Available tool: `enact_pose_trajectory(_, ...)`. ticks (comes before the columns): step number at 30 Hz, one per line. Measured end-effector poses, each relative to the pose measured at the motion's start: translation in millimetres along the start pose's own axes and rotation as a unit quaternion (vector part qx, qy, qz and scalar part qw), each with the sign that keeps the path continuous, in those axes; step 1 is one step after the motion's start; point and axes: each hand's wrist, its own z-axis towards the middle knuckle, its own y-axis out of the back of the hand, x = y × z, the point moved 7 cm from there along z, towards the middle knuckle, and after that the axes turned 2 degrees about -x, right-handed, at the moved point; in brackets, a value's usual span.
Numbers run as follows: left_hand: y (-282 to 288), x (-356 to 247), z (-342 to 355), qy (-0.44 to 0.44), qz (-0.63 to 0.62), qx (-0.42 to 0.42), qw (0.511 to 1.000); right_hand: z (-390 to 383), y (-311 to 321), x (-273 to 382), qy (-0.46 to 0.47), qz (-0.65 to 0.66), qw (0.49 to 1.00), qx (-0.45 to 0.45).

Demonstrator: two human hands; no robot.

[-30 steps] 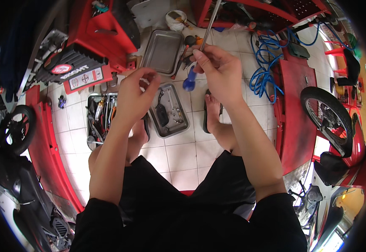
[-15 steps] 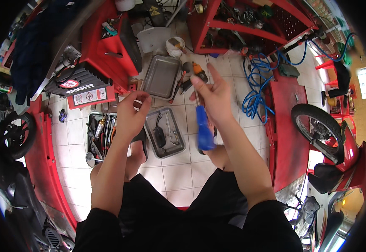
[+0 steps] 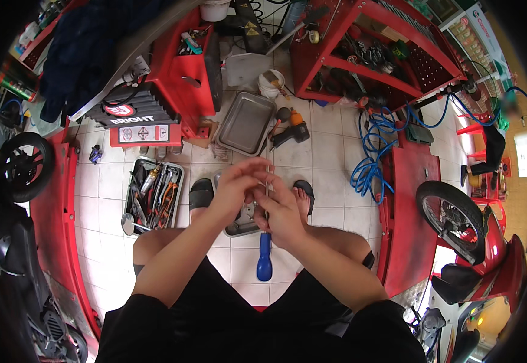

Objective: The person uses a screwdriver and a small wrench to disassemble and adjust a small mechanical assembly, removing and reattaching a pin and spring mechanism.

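My right hand (image 3: pixel 281 212) is closed around the metal shaft of a screwdriver. Its blue handle (image 3: pixel 265 257) hangs below the hand, pointing back toward me, and the shaft runs up between both hands. My left hand (image 3: pixel 236 187) meets the right one, its fingers curled by the upper shaft; what they pinch, if anything, is hidden. Beneath the hands on the floor lies a small metal tray (image 3: pixel 239 231) of parts, mostly covered from view. To the left stands a tray of hand tools (image 3: pixel 154 193), with pliers and wrenches heaped in it.
Farther ahead sit a larger grey metal tray (image 3: pixel 246 124), an orange-and-black power tool (image 3: pixel 294 130) and a white bucket (image 3: pixel 271 83). A coiled blue hose (image 3: pixel 369 163) lies at right beside a red lift platform (image 3: pixel 410 206). A red tool cabinet (image 3: pixel 185 78) stands at the left.
My right hand has come down and inward, bringing the screwdriver between my knees. My left hand has moved right to meet it. The view has shifted slightly.
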Motion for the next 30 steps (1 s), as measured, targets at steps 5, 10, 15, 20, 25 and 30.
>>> enact_pose_trajectory(5, -6.9, -23.7, 11.9, 0.008, -0.068, -0.009, 0.998, -0.5, -1.2, 39.5, 0.22, -0.128, 0.966, -0.045)
enact_pose_trajectory(10, -2.9, -18.1, 11.0, 0.027, -0.016, 0.003, 1.0, 9.5, 4.2, 29.3, 0.15, -0.203, 0.967, -0.02)
enact_pose_trajectory(15, 10.4, -33.0, 7.4, -0.067, 0.025, -0.111, 0.991, 13.5, 4.1, 29.6, 0.124, -0.258, 0.958, 0.001)
enact_pose_trajectory(20, 12.6, -44.9, 0.8, -0.124, -0.001, -0.136, 0.983, 17.4, 10.3, 41.2, 0.228, -0.454, 0.861, -0.006)
enact_pose_trajectory(25, 20.1, -51.3, 1.2, -0.115, -0.049, -0.17, 0.977, 16.4, 5.3, 55.7, 0.188, -0.491, 0.851, -0.01)
enact_pose_trajectory(30, 38.5, -69.0, -0.1, -0.181, -0.049, -0.218, 0.958, 17.4, 17.4, 58.4, 0.215, -0.544, 0.81, -0.034)
